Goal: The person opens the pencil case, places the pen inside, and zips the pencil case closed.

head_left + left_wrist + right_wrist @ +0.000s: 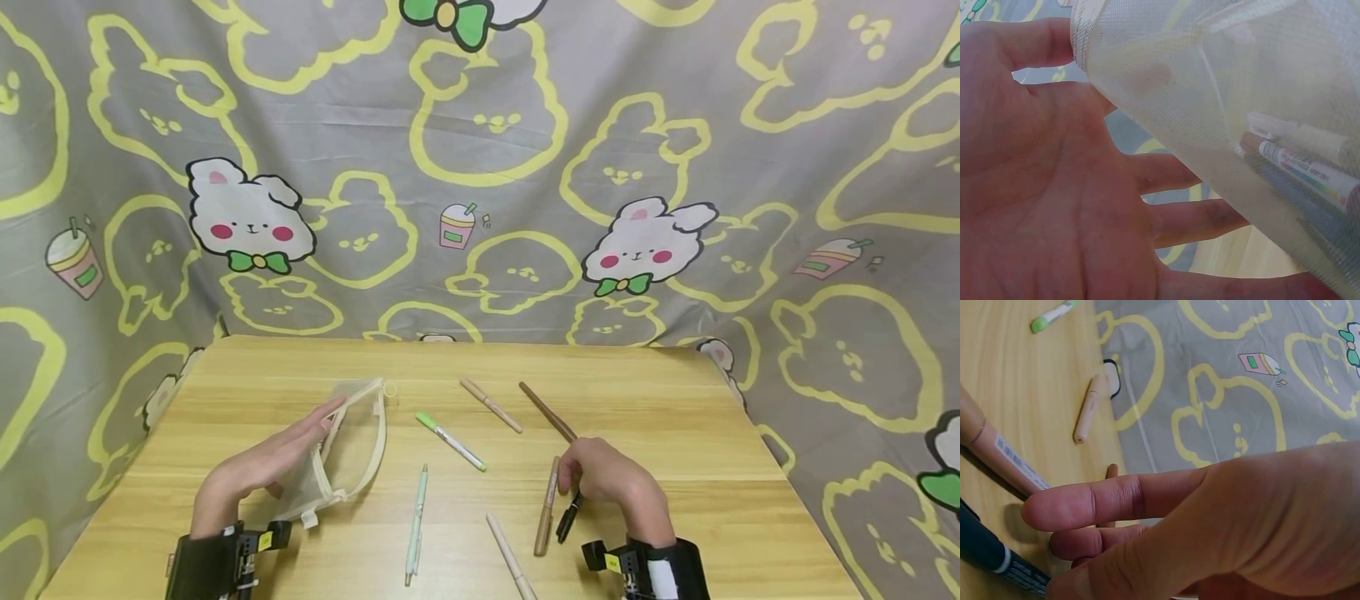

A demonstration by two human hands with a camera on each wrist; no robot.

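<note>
A see-through mesh zip pouch (352,450) with cream trim stands tilted on the table's left, its mouth gaping rightward. My left hand (281,450) rests along its outer side, fingers straight and spread. In the left wrist view, the thumb is at the zip edge, and several pens (1310,175) show through the mesh. My right hand (607,479) is low over the table with curled fingers. Thumb and fingertips are on the end of a black marker (997,556), the contact partly hidden. Close by lie a tan marker (547,512) and a dark brown pen (546,408), partly covered by the hand.
Between the hands lie a green-capped highlighter (452,442), a mint pen (417,525), a beige pen (491,405) and a pale pink pen (512,557). A grey patterned cloth (510,108) hangs behind and beside the wooden table (720,433).
</note>
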